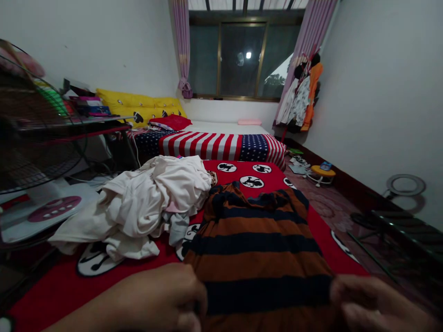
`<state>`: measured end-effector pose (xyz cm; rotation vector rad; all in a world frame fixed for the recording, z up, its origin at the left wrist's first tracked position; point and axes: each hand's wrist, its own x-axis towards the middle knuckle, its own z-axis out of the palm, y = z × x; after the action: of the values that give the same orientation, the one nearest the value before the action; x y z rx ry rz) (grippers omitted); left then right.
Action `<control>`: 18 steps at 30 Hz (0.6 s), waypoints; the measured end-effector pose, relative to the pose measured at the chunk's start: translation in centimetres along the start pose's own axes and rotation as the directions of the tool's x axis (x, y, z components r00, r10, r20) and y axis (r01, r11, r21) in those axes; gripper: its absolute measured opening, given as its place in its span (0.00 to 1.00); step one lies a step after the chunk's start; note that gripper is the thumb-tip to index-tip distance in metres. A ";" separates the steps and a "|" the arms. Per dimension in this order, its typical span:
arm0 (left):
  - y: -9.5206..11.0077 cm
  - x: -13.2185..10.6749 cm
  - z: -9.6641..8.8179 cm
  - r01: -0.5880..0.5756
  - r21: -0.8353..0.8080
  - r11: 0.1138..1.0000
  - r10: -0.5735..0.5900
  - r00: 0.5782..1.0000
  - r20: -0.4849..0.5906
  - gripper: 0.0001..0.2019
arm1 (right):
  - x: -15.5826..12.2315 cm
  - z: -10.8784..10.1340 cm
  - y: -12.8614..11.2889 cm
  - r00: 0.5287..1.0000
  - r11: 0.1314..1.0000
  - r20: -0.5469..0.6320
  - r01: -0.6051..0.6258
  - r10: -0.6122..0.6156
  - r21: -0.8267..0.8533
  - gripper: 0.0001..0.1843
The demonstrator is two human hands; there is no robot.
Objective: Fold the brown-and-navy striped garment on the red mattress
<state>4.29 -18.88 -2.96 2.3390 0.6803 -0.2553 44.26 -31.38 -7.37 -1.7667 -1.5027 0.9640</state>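
An orange and navy striped garment [254,240] lies spread flat on the red bed cover [62,286] in front of me. My left hand [155,299] is closed in a fist on its near left edge. At the near right edge, my right hand [367,302] also grips the striped cloth with curled fingers. A heap of white clothes [145,203] lies to the left of the striped garment, touching it near a grey piece.
A standing fan [31,133] and a cluttered shelf are at the left. A flag-patterned blanket [214,144] and yellow pillows [138,108] lie farther up the bed. Clothes hang on a rack [302,99] by the window. A small yellow stool [321,173] and ring light [404,185] stand on the floor at right.
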 end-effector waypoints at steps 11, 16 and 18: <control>-6.6 19.0 -4.6 0.029 0.146 0.989 0.092 0.654 -0.751 0.24 | 20.4 0.1 -0.5 0.943 0.997 -0.328 0.025 -0.048 -0.073 0.36; -9.7 21.3 -8.6 0.313 0.053 0.948 -0.181 0.670 -0.720 0.35 | 23.9 0.2 -0.3 0.967 0.997 -0.244 -0.066 0.075 0.042 0.31; -10.3 21.8 -9.1 0.290 0.051 0.956 -0.171 0.687 -0.707 0.33 | 24.8 0.1 -0.6 0.960 0.987 -0.249 -0.099 0.129 0.131 0.17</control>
<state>17.15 2.46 -9.59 2.4798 1.3718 0.5347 45.97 -6.76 -10.31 -1.8303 -1.1704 0.8236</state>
